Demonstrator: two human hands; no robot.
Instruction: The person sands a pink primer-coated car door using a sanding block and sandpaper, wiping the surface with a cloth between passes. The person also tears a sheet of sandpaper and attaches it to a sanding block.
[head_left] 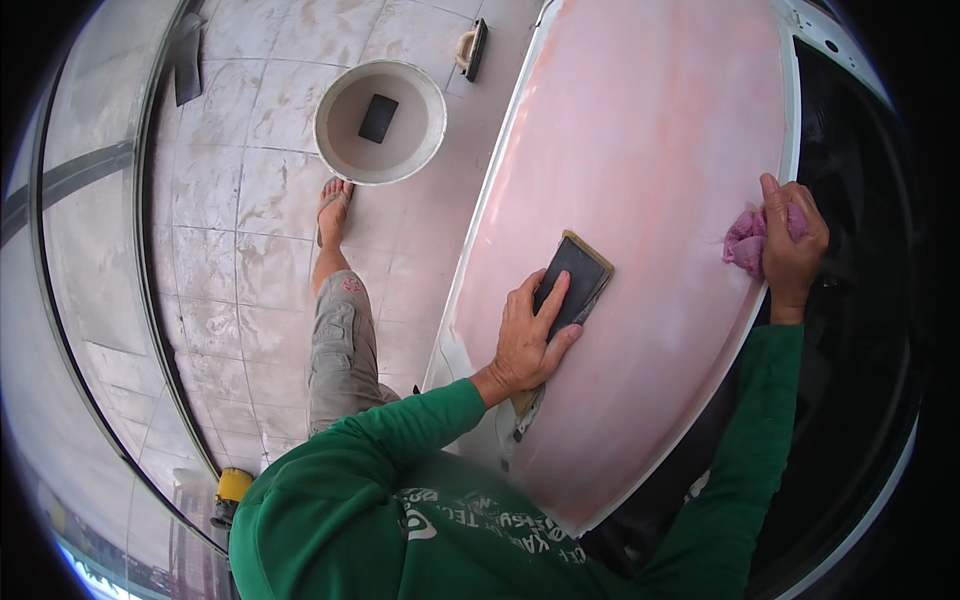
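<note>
A long car body panel (660,130), patchy pink and white, slopes along my right side. My left hand (525,335) lies over a sanding block (578,278) faced with a dark sheet, fingers gripping it against the panel. The block's middle is hidden under the palm, and its near end shows below the hand. At the panel's right edge, my right hand (795,240) clutches a crumpled purple-pink cloth (744,243), which touches the painted surface.
On the tiled floor (205,190) at left stands a round bucket (440,125) with a dark rectangular piece (378,118) inside. Beyond it lies a float with a pale handle (471,50). Glass panels (95,250) border the left; a yellow-topped object (234,486) stands near them.
</note>
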